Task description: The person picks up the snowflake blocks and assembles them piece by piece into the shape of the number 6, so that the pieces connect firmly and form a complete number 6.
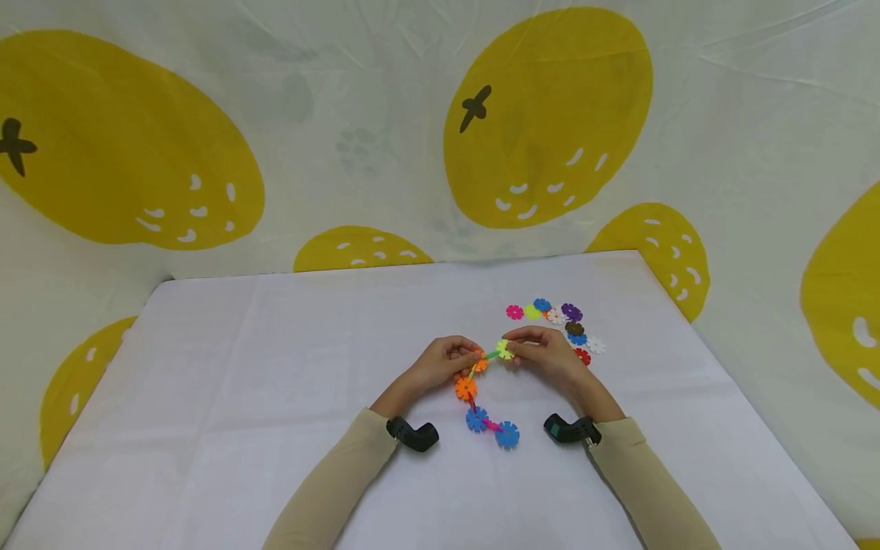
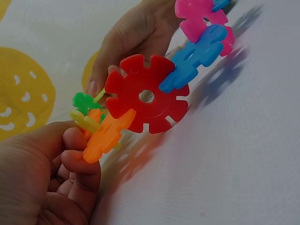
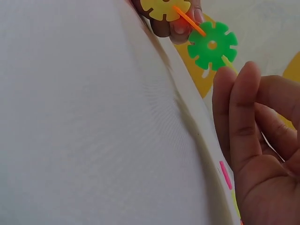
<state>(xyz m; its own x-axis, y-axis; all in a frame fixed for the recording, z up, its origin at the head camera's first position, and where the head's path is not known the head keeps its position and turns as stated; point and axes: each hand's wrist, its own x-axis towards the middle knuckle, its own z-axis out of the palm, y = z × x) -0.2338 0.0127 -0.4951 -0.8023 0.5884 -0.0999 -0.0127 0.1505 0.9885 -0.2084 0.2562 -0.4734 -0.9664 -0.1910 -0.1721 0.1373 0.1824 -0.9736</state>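
One slotted-disc chain (image 1: 466, 389) curves over the bench (image 1: 275, 420) back between the wrist cameras (image 1: 412, 435), its yellow end disc (image 1: 504, 351) pinched by the right hand (image 1: 548, 354), the left hand (image 1: 442, 362) pinching the chain just leftward.

Stretching forward with left arm (image 1: 340, 477) and right arm (image 1: 651, 485), angling both inward, pinching with left hand (image 1: 443, 360), pinching likewise with right hand (image 1: 548, 354) nearby, holding them apart.
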